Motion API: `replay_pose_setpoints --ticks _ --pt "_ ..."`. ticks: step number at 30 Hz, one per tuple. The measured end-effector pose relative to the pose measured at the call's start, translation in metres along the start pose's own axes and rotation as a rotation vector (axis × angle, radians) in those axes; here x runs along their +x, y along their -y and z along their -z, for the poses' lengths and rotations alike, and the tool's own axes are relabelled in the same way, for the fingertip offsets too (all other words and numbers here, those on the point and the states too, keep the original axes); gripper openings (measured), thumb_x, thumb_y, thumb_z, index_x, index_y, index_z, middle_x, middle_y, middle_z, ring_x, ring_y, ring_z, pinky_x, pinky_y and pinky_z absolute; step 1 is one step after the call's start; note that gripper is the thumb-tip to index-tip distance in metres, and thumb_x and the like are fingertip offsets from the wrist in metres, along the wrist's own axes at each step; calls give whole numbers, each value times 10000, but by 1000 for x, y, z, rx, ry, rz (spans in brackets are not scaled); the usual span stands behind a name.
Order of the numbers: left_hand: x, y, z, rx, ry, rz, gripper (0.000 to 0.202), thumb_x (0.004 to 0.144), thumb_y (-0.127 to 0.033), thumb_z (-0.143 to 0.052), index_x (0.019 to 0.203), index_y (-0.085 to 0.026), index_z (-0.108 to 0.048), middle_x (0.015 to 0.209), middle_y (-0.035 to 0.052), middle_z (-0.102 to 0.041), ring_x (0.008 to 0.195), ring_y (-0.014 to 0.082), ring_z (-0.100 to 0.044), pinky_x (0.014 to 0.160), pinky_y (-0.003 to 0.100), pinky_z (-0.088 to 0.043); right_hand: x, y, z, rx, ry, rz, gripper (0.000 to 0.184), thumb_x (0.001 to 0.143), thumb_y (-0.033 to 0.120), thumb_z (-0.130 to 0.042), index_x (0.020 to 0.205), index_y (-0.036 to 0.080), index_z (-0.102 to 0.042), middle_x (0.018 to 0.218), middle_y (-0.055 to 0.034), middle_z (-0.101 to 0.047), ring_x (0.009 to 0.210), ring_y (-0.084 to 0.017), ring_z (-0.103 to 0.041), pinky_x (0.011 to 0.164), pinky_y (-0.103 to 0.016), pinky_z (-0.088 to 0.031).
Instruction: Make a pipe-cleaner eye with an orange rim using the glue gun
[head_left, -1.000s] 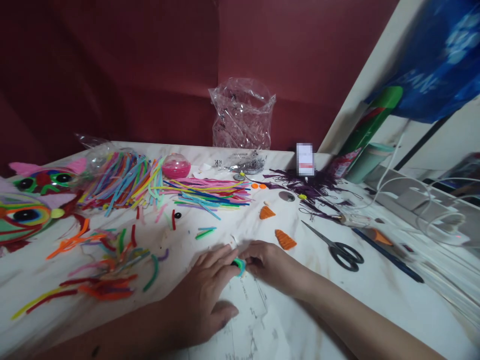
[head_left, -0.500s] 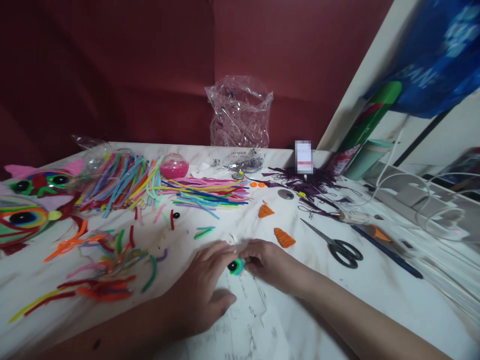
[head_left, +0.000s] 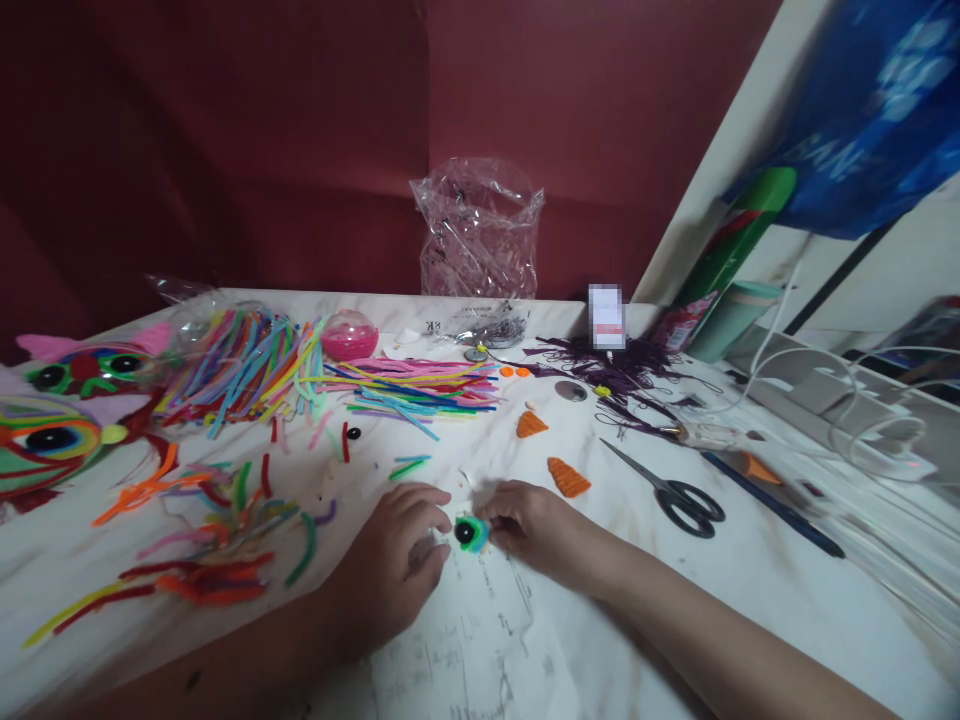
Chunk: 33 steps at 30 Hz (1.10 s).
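Over a sheet of paper (head_left: 450, 640) with pencil marks, a small pipe-cleaner eye (head_left: 471, 534) shows green and blue rings around a black centre. My right hand (head_left: 525, 525) pinches the eye's right edge between thumb and fingers. Just left of the eye is my left hand (head_left: 409, 545), fingers curved and apart from the thumb, with nothing seen between them. Two orange ribbed pieces, one nearer (head_left: 568, 477) and one farther (head_left: 532, 424), lie beyond my right hand. Black-handled scissors (head_left: 675, 495) rest to the right.
Loose pipe-cleaner scraps (head_left: 210, 560) spread over the left side. Pipe-cleaner bundles (head_left: 247, 365) and a pink tub (head_left: 349, 335) stand behind. Two colourful cat faces (head_left: 52, 440) sit far left. Purple yarn (head_left: 637, 365), a glue gun (head_left: 712, 434) and a dark blue pen-like tool (head_left: 776, 505) lie right.
My left hand has drawn back left, away from the eye, and its fingers have parted. My right hand stays at the eye, which is now more exposed.
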<state>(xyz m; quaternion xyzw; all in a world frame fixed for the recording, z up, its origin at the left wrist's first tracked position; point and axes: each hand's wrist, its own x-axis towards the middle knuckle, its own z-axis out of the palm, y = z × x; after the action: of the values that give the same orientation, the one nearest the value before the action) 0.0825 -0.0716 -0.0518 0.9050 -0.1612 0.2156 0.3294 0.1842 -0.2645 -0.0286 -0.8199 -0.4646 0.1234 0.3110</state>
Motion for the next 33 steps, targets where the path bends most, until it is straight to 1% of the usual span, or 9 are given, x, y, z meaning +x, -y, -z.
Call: replay_pose_setpoints --ticks 5,8,12,15,19,26,29,31,33 --pt "2 -5 7 -3 -117 27 114 847 -146 -447 892 -199 -537 1006 75 -597 968 187 -581 823 313 -496 0 1 0 4 3 6 220 729 1 -539 743 179 -668 741 5 -556 671 -115 -548 614 -199 -404" --pt "2 -9 12 0 -132 -7 111 872 -159 -435 894 -197 -536 911 58 -611 863 165 -599 752 274 -497 0 1 0 11 -5 1 234 723 -2 -536 761 183 -675 749 1 -568 676 -120 -555 612 -201 -406" --pt "1 -13 16 -6 48 -130 126 870 -143 -433 839 -183 -549 731 23 -606 677 141 -566 637 252 -454 0 -1 -2 8 -7 -2 244 718 -1 -525 764 189 -671 746 0 -567 681 -128 -555 618 -208 -412" --pt "1 -17 16 23 220 -211 116 850 -140 -451 858 -170 -563 774 44 -633 722 171 -572 663 291 -450 0 -1 -2 5 -12 -7 219 714 5 -522 725 187 -642 736 2 -554 681 -130 -546 630 -214 -413" --pt "0 -23 17 47 311 -250 141 860 -130 -436 790 -172 -551 817 49 -637 759 180 -563 704 317 -444 0 0 -2 22 -7 -14 206 697 -7 -517 685 183 -597 717 13 -529 662 -119 -523 609 -207 -392" --pt "-3 -14 12 20 265 -256 112 839 -139 -447 769 -181 -524 809 38 -636 750 170 -567 693 299 -438 0 -3 -6 44 -20 -30 172 714 30 -511 669 191 -555 706 24 -521 626 -105 -500 575 -203 -361" --pt "-5 -13 9 14 251 -282 106 836 -153 -454 764 -185 -525 801 33 -637 742 168 -565 696 296 -436 -1 -3 -8 34 -30 -80 163 718 58 -510 761 200 -577 698 23 -526 625 -115 -498 574 -212 -364" --pt "-4 -12 11 28 206 -243 146 856 -141 -426 776 -183 -541 783 36 -630 735 165 -564 680 284 -437 -2 0 -9 18 -26 -112 178 723 79 -510 829 203 -582 695 23 -525 624 -121 -495 573 -219 -366" --pt "0 -6 16 70 116 -128 208 884 -136 -384 770 -179 -552 753 40 -610 722 162 -558 652 269 -436 -2 3 -10 -10 -33 -131 142 717 96 -518 801 201 -564 688 23 -516 622 -125 -491 571 -224 -360"
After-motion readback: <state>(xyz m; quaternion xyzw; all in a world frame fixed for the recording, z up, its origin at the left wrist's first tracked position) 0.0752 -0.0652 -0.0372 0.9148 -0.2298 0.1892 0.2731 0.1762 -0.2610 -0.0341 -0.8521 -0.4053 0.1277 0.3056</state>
